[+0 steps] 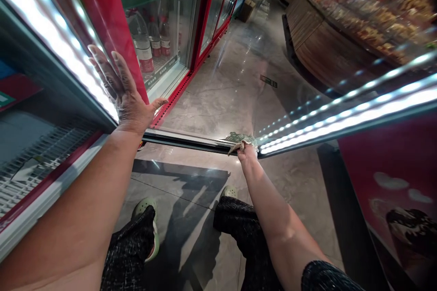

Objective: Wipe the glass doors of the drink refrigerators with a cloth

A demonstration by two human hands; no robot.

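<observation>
My left hand (124,93) lies flat with fingers spread against the edge of an open glass fridge door (211,100). My right hand (245,150) is closed on a greenish cloth (241,137) and presses it on the bottom edge of the same door. The door swings out in front of me, and its glass reflects strips of white lights. My legs in dark trousers and my pale green shoes (150,223) stand on the grey floor below.
An open fridge with wire shelves (41,154) is on my left. Further red-framed fridges with bottles (150,50) line the aisle. A wooden display counter with packaged goods (341,32) runs along the right. A red poster panel (392,182) is at the lower right.
</observation>
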